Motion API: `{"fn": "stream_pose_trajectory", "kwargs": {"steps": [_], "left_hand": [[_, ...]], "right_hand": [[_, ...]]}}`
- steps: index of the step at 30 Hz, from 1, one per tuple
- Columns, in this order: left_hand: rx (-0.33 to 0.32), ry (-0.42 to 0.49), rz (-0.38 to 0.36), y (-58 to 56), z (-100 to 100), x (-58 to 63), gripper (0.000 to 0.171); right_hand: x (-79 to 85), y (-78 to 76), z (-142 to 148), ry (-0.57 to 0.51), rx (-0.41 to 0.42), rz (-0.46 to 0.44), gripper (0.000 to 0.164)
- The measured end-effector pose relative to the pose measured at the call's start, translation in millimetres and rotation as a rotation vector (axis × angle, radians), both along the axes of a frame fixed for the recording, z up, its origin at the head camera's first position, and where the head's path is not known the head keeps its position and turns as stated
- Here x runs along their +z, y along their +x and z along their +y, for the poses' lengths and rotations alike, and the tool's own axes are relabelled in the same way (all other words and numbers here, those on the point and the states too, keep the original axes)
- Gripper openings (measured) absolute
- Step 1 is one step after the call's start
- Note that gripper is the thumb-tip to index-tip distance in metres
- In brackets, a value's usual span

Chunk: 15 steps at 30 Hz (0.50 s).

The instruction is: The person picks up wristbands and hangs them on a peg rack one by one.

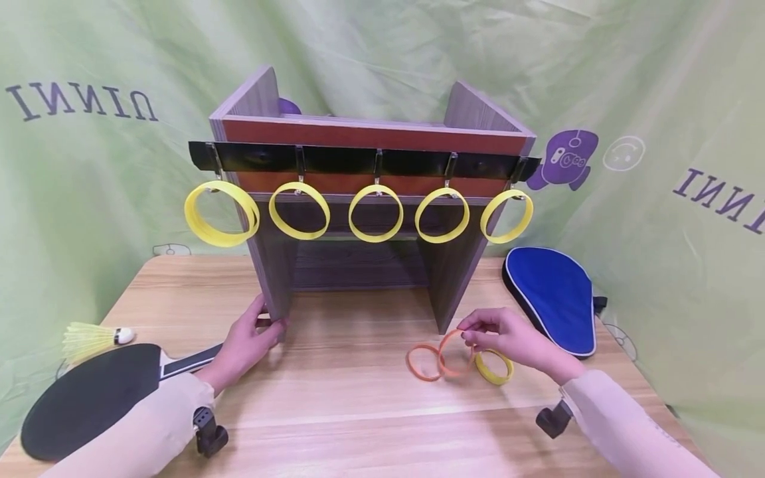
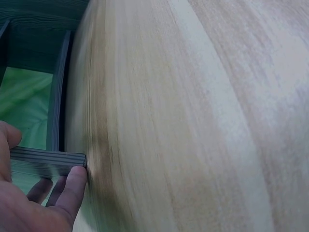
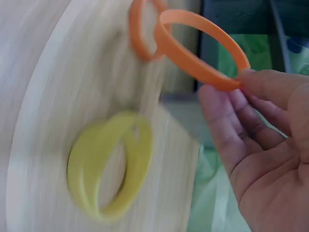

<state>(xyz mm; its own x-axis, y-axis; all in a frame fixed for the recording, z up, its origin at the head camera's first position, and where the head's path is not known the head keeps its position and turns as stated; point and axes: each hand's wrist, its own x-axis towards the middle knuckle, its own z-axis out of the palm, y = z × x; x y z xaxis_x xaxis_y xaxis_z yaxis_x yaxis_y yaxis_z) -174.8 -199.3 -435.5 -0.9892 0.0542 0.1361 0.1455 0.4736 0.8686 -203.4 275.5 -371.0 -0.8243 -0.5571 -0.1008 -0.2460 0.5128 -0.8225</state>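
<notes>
My right hand [image 1: 505, 335] pinches an orange ring [image 3: 203, 53] between thumb and fingertips, tilted up over the table. A second orange ring [image 1: 423, 362] lies just left of it, and a yellow ring [image 3: 111, 166], looking like more than one band together, sits below the hand. With my left hand [image 1: 248, 342] I grip the front lower edge of the left side panel [image 2: 48, 157] of a grey wooden shelf, thumb on one face and fingers on the other. Along the shelf's front, several yellow rings [image 1: 376, 238] hang from clips on a black strip [image 1: 340, 159].
At the left, a black table tennis bat [image 1: 95, 401] lies partly beneath my left forearm, beside a yellow shuttlecock [image 1: 89, 338]. A blue bat case [image 1: 552, 295] stands right of the shelf. A green printed curtain [image 1: 657, 79] encloses the wooden table [image 1: 335, 425].
</notes>
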Motion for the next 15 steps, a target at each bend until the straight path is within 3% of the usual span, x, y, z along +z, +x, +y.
{"fn": "stream_pose_trajectory", "kwargs": {"steps": [8, 15], "left_hand": [[-0.001, -0.001, -0.001, 2.7, 3, 0.0, 0.064], [0.004, 0.026, -0.017, 1.6, 2, 3.1, 0.066]], "right_hand": [[3.3, 10.1, -30, -0.281, 0.033, -0.204, 0.041], [15.9, 18.5, -76, -0.363, 0.035, -0.275, 0.042]]}}
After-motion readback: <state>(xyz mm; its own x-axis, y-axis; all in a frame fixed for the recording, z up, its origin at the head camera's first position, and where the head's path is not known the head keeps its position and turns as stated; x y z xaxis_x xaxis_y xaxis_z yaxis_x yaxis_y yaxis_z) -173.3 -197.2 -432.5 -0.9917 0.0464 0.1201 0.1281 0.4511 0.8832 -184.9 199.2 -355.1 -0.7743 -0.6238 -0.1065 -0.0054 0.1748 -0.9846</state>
